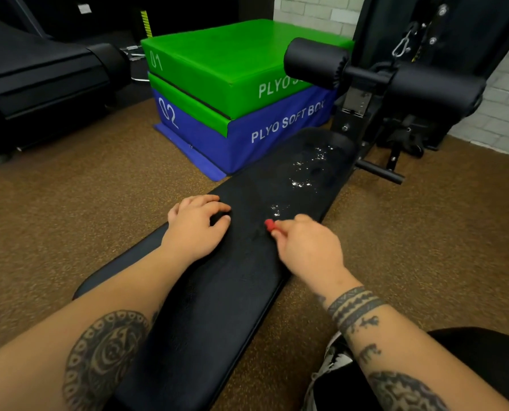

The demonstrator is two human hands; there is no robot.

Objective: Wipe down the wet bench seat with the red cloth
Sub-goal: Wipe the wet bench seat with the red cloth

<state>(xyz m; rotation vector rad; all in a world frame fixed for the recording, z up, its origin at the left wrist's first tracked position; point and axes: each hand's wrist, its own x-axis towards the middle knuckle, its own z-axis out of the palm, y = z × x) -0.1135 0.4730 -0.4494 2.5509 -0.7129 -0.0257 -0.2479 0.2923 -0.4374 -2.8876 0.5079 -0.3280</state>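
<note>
A long black padded bench seat runs from the bottom of the view up and to the right, lying over a brown speckled floor. Its near half looks matte and dull, while the far half carries scattered bright water drops that glint white in several patches, the closest patch just ahead of the right hand. The right hand sits over the right side of the seat, fingers curled in, pinching the red cloth at its fingertips; only a small bunched red tip of the cloth shows, and it sits low on the seat surface, though I cannot tell whether it touches. The left hand rests on the seat's left edge, holding nothing, fingers loosely bent with their tips on the padding. Both forearms bear dark tattoos. Beyond the seat's far end stand 2 black roller pads on a metal frame. To the left of them 2 soft boxes are stacked: a green box marked 01 on a blue box marked 02.
</note>
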